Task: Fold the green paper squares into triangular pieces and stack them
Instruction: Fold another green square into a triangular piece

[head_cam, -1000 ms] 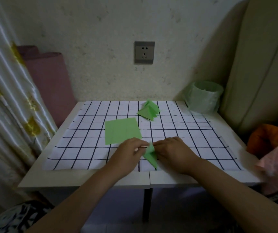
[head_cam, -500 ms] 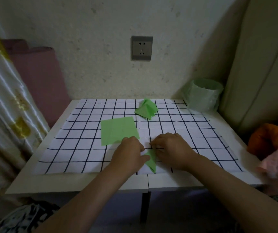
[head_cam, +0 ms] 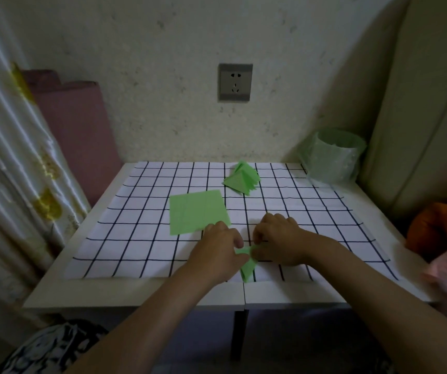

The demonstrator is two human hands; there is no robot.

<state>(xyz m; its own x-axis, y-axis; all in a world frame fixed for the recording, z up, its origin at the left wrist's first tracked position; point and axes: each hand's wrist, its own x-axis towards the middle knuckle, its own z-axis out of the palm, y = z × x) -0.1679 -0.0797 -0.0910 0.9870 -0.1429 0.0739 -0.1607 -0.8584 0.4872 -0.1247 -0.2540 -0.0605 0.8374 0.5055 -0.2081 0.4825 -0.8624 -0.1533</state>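
Folded green piece (head_cam: 248, 261) at near worktop (head_cam: 136, 292) edge, pinched between left hand (head_cam: 218, 251) and right hand (head_cam: 280, 240), fingers curled on it. Flat green squares (head_cam: 196, 211) just beyond left hand; triangle stack (head_cam: 242, 178) farther back.

Both bare forearms come in from the lower edge and lean toward each other, the left arm (head_cam: 149, 314) from the lower left and the right arm (head_cam: 379, 287) from the lower right. The left hand (head_cam: 217, 249) and the right hand (head_cam: 279, 237) lie close together, backs turned up, with only a narrow gap between them. The fingers of both hands are curled. The left thumb (head_cam: 240, 257) lies on a folded paper (head_cam: 248, 268), and the right hand holds its other side. Both wrists are low and nearly straight.
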